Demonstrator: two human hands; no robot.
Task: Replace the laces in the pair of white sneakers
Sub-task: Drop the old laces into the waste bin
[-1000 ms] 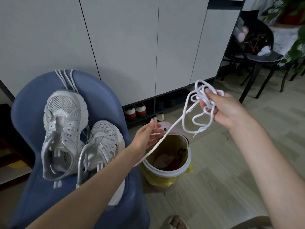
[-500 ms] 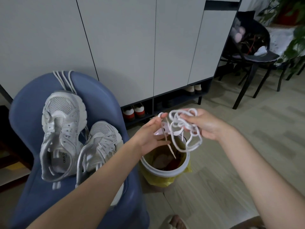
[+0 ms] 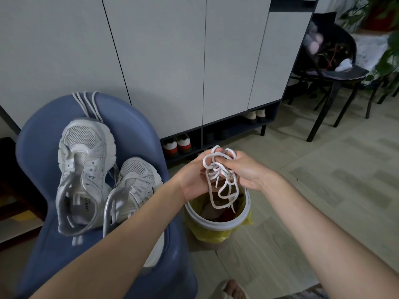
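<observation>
Bunched white cord shoelace [image 3: 220, 178] at frame centre, above white-rimmed yellow-lined bin [image 3: 218, 223]. Right hand [image 3: 246, 171] fingers clamped on it; left hand [image 3: 194, 178] cupping, fingers curled round. White mesh sneakers [image 3: 86, 169] left, on blue plastic chair [image 3: 133, 134].

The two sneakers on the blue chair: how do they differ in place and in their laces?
The left sneaker lies farther back on the blue chair; the right sneaker lies nearer, partly behind the left arm. The left sneaker shows empty eyelets, while the right sneaker is laced. Both are white with mesh toes pointing away.
</observation>
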